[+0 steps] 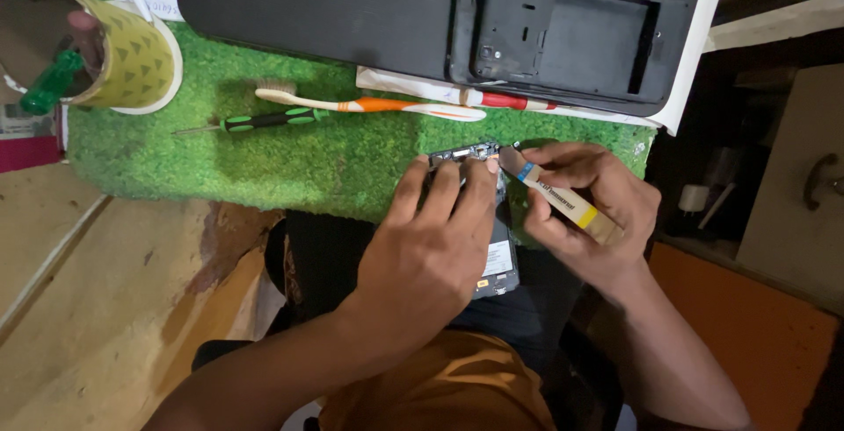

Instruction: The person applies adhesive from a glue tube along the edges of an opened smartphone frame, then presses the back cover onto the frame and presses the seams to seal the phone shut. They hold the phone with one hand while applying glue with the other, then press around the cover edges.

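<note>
My left hand (435, 242) lies flat over an opened mobile phone (498, 259), fingers pressing its top edge against the green turf mat (264, 158). Exposed metal parts of the phone show at its top end, just past my fingertips. My right hand (585, 211) grips a wooden-handled tool (563, 202) with blue and yellow bands; its flat metal tip touches the phone's top right corner. Most of the phone is hidden under my left hand.
A white and orange toothbrush (378, 104) and a green-handled screwdriver (264, 120) lie on the mat. A black phone back cover (563, 40) rests on a dark laptop (316, 9). A yellow tape roll (132, 53) holds a green tool at far left. Wooden bench below.
</note>
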A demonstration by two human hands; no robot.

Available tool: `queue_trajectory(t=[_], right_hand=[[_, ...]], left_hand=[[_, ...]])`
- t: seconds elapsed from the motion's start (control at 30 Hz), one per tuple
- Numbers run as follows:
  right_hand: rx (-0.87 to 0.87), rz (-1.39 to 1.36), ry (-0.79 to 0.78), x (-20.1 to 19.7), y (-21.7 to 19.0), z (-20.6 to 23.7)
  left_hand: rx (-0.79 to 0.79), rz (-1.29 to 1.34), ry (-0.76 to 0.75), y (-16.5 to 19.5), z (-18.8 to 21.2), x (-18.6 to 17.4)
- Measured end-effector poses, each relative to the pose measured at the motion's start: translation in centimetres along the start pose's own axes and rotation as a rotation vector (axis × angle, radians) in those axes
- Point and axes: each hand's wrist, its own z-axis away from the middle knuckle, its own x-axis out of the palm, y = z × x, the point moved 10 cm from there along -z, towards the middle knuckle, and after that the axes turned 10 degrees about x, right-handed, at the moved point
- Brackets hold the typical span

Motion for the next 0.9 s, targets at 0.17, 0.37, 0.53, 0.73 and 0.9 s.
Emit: queue_trajectory(t=[0.17,0.37,0.53,0.73,0.9], right_hand=[[0.003,0.018,0.016,-0.1,0.0,0.0],[-0.033,0.07,0.04,-0.3,-0.5,0.1],[-0.025,0.07,0.032,-0.1,-0.6,0.2],[-0.043,0.064,0.043,-0.3,-0.8,0.1],[-0.065,0.093,0.043,-0.1,-1.0,0.1]], left_hand=[[0.001,-0.001,0.005,0.0,0.0,0.0],[0.0,0.013,0.01,0.1,-0.1,0.0],[-0.006,0.02,0.003,0.0,0.1,0.1],[-0.008,0.021,0.013,0.0,0.1,0.1],[-0.012,-0.006,0.007,0.1,0.2,0.1]])
